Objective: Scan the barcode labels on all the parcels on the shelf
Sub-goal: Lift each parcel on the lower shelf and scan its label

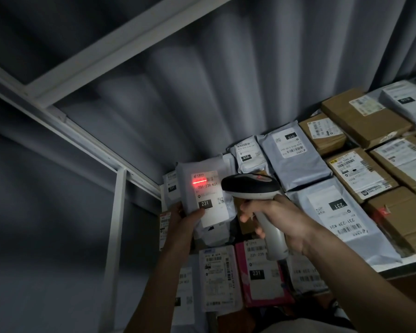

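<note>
Head view, dim light: much of the small print on the labels is unreadable, and your forearms cover part of the lower tier. Your left hand [186, 218] grips a grey poly-bag parcel [203, 186] by its lower left corner, thumb on its white label [208, 199], held upright in front of the shelf's left end; "231-239-K01" and "231" can be read, and a red scan line [199, 182] lies across the label's top left. Your right hand [277, 221] is wrapped round the grip of a barcode scanner [250, 186], whose dark head points at that label from just beside it. The shelf [394, 261] carries, right of the scanner, grey mailer bags [296, 156] and brown cartons [360, 173] lying flat, labels up, packed touching one another; the far right is cut off by the edge. Below, a pink parcel [259, 277] and white-labelled parcels [217, 277] stand side by side, partly hidden.
</note>
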